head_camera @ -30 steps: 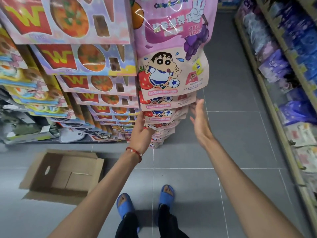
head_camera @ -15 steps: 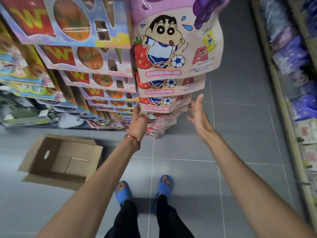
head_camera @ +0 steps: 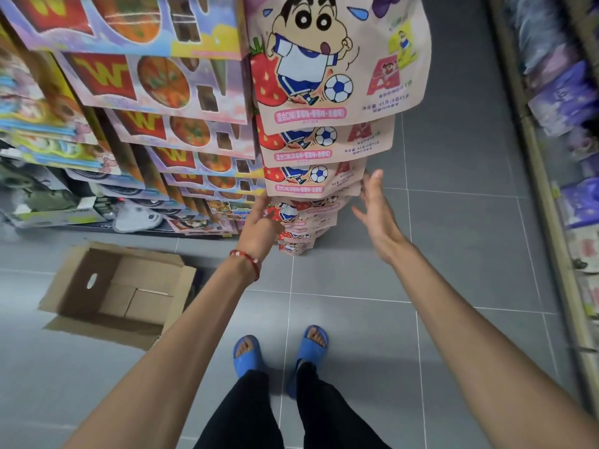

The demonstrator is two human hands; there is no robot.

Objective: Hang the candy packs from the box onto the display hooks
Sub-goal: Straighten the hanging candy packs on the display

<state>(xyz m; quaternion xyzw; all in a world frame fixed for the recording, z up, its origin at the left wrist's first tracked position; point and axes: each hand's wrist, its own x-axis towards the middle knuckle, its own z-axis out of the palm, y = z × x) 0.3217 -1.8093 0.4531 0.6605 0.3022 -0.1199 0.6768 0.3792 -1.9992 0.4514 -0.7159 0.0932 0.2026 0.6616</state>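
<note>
A column of pink candy packs [head_camera: 337, 76] with a cartoon boy and a football hangs on the display, one pack overlapping the one below down to near the floor. My left hand [head_camera: 259, 225], with a red bracelet on the wrist, reaches to the left edge of the lower packs [head_camera: 304, 215], fingers spread and touching them. My right hand [head_camera: 376, 212] is held open beside the right edge of the same packs, palm toward them, holding nothing. The cardboard box [head_camera: 84, 283] lies open on the floor at the left with no packs visible inside. The hooks are hidden behind the packs.
Left of the candy column hang rows of packs with a yellow W and pizza pictures [head_camera: 155, 82]. A shelf of purple and blue bags [head_camera: 564, 102] runs along the right. Grey floor tiles [head_camera: 453, 254] lie between; my feet in blue slippers [head_camera: 282, 351] stand below.
The view has tilted lower and closer to the candy column. Both hands stay either side of the lower packs, the left one pressed a little further in.
</note>
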